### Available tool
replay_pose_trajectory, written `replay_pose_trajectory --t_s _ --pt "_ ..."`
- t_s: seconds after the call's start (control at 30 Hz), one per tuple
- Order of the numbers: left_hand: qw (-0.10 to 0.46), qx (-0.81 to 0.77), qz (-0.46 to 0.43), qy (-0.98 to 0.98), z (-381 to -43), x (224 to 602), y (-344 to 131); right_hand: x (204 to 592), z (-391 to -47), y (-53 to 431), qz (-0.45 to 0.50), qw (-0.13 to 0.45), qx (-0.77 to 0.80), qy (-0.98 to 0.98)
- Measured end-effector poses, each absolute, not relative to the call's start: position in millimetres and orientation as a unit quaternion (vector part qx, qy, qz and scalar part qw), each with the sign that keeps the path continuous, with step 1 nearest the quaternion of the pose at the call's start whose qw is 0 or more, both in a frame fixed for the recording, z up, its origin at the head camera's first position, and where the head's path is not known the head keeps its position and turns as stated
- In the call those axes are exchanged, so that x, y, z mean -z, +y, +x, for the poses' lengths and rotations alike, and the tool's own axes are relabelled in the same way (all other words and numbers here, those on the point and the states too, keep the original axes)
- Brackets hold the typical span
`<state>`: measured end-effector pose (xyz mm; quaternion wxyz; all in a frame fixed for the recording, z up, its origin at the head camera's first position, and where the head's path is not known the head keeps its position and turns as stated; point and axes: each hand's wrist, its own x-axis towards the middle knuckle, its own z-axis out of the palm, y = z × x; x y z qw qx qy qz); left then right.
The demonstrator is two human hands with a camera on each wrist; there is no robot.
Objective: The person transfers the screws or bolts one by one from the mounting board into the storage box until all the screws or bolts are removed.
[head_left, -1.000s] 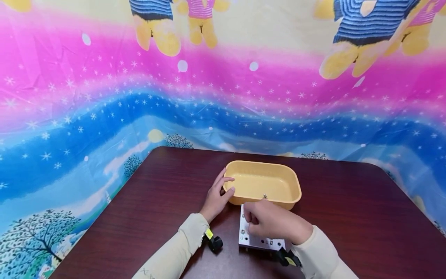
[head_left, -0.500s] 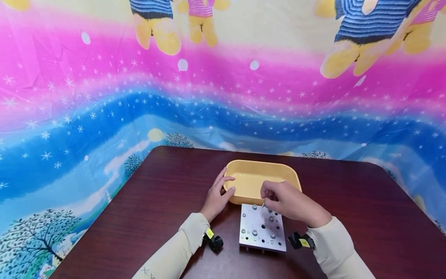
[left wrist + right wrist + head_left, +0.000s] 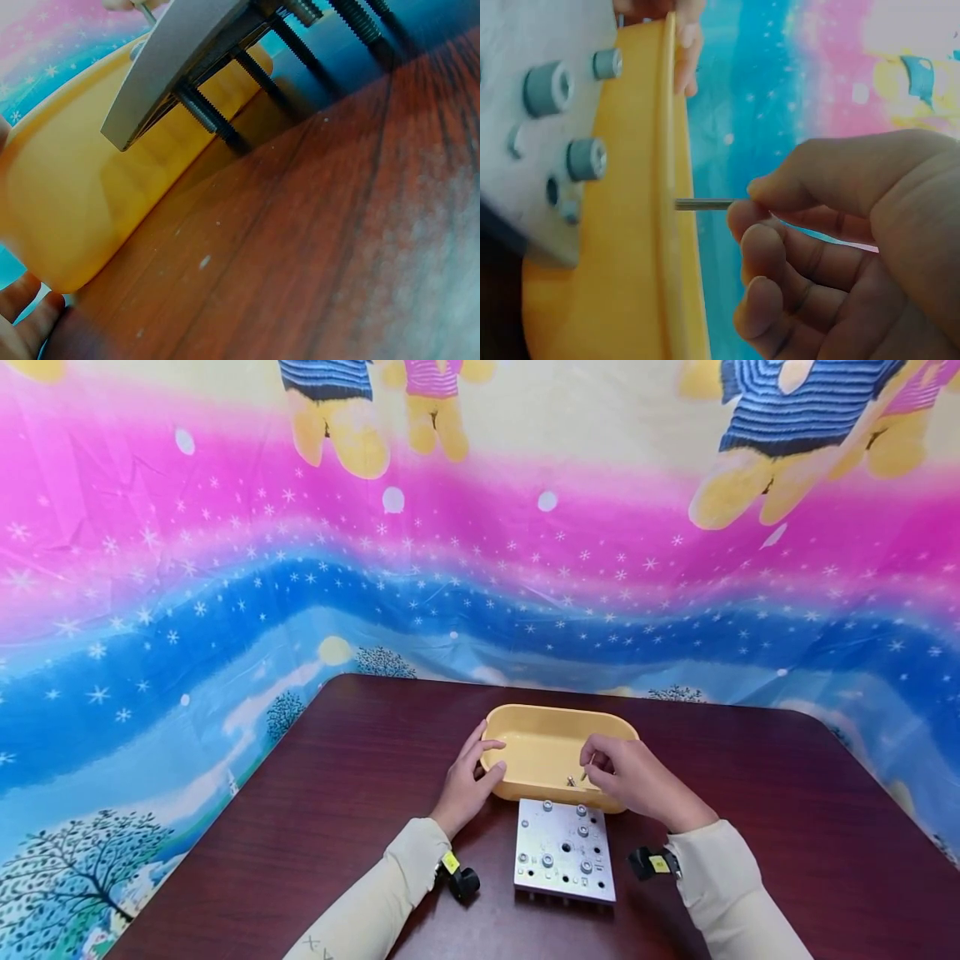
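A yellow plastic tub stands on the table; my left hand grips its left end, fingers over the rim. My right hand pinches a thin metal screw between thumb and forefinger, its shank pointing down over the tub's near right part and its head hidden by the fingers. Small metal screws lie inside the tub by the near wall. Just in front of the tub is a silver metal plate with holes and several socket-head bolts. Threaded shanks stick out below the plate.
The dark reddish-brown wooden table has rounded far corners. Behind it hangs a colourful printed cloth. Camera units are strapped to the left wrist and the right wrist.
My right hand has moved from over the metal plate, away and to the right, to above the tub, with the screw pinched in its fingers. The plate's top now shows. My left hand stays put.
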<state>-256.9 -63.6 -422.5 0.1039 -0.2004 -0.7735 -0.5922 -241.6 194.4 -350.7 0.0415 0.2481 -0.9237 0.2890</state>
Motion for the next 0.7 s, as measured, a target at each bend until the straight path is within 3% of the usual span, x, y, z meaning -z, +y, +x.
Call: replay_pose_trajectory --t_s 0.7 --pt "0.091 0.597 -0.193 -0.774 -257.8 424.1 -64.4 396.1 -268.4 203.7 0.2 0.064 -0.286 -0.935"
